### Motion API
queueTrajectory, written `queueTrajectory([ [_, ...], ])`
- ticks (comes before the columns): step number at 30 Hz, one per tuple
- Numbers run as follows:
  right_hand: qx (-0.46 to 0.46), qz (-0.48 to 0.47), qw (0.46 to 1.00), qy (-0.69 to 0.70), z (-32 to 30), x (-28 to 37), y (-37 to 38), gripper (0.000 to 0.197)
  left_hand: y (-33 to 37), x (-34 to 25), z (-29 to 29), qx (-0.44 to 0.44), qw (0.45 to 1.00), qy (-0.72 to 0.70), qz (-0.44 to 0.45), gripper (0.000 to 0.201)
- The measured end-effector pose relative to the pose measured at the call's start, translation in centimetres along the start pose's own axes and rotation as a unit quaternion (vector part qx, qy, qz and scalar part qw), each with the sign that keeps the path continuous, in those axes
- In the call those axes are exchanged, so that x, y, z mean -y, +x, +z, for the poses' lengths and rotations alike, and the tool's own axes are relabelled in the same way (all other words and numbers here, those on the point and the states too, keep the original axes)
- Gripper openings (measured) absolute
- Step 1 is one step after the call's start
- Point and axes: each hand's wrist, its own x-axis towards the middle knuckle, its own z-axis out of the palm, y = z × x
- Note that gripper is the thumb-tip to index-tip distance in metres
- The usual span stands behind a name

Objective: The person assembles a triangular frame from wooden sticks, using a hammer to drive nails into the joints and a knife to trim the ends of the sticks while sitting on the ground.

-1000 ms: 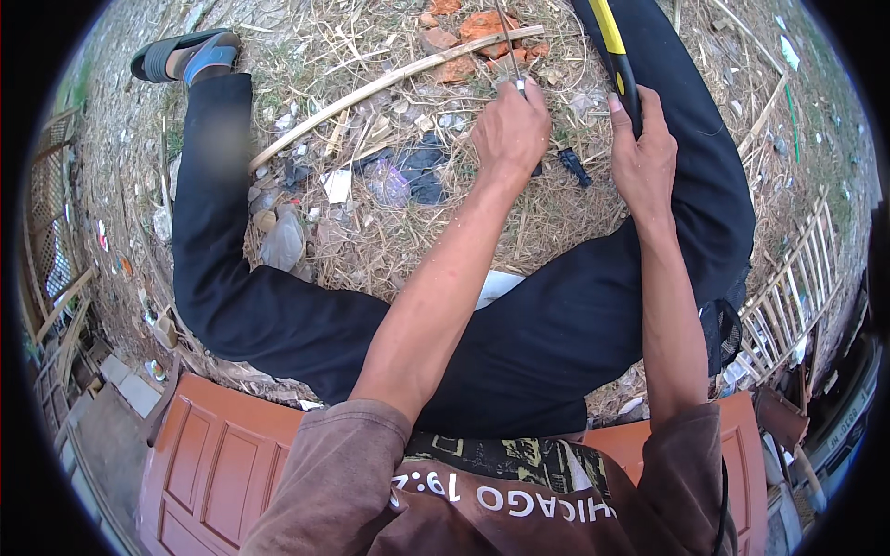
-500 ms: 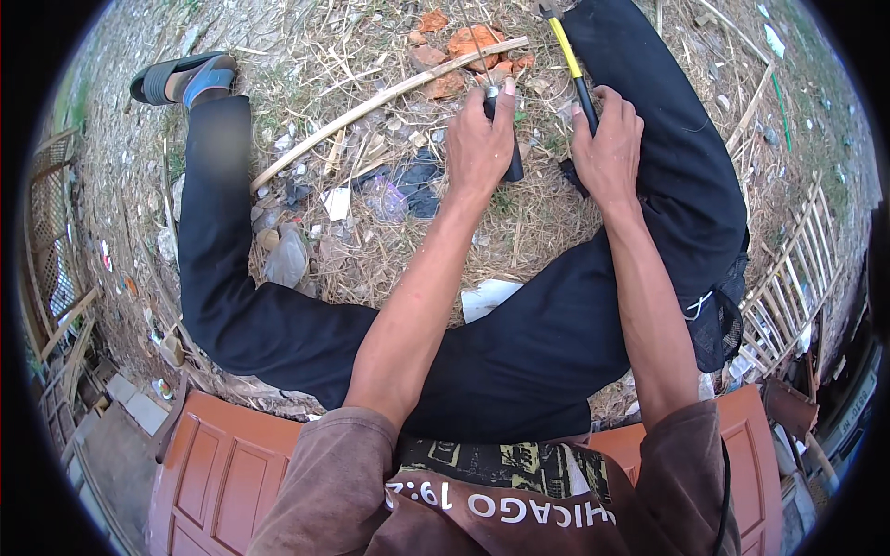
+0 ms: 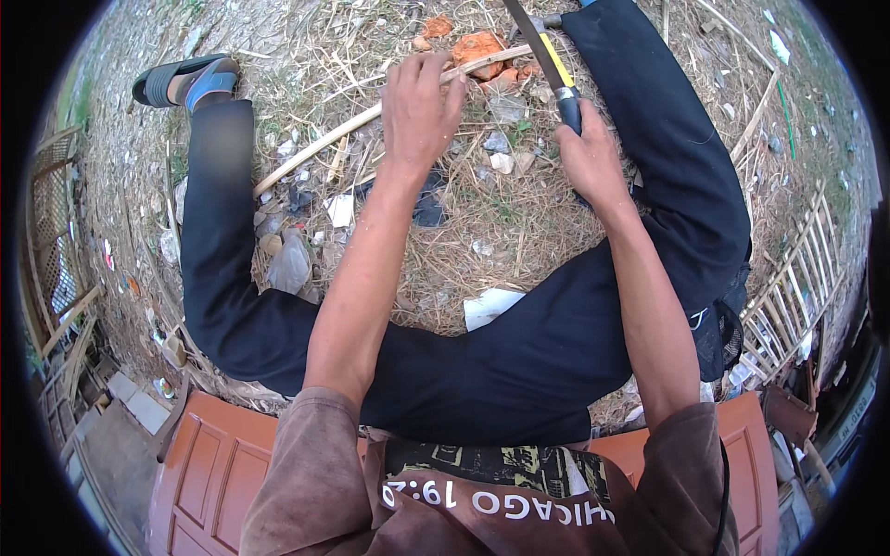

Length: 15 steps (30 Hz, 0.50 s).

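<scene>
In my right hand (image 3: 593, 157) is the black handle of a large knife (image 3: 540, 46), its long dark blade pointing away from me. A hammer (image 3: 560, 63) with a yellow and black handle lies on the ground directly behind the blade, partly covered by it. My left hand (image 3: 419, 111) is over a long pale wooden stick (image 3: 324, 141), with its fingers curled around it; the hand hides the stick's middle. The stick's far right end rests by orange-red brick pieces (image 3: 477, 48).
Dry straw, stones and plastic scraps cover the ground between my black-trousered legs (image 3: 218, 213). A white scrap (image 3: 491, 306) lies near my thigh. An orange-brown panelled board (image 3: 222, 463) is beneath me. A slatted bamboo frame (image 3: 795, 278) stands at right, a lattice (image 3: 56, 232) at left.
The knife has passed from my left hand to my right. My right hand has let go of the hammer, which now lies down. My left hand has moved left onto the stick.
</scene>
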Motion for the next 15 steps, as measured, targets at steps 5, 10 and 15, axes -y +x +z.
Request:
queueTrajectory([
  [5, -0.036, -0.017, 0.999, -0.018, -0.4, -0.8, -1.1, 0.042, -1.1, 5.2, -1.5, 0.162, 0.985, 0.060, -0.019, 0.025],
  [10, -0.134, -0.227, 0.961, -0.079, 0.0, -0.5, -2.1, 0.031, -0.4, 4.5, -3.2, 0.142, 0.990, -0.005, -0.025, 0.024],
  [15, -0.148, -0.264, 0.945, -0.125, 0.6, 0.3, -2.5, 0.026, 0.4, 4.2, -5.3, 0.226, 0.974, 0.007, -0.022, 0.023],
])
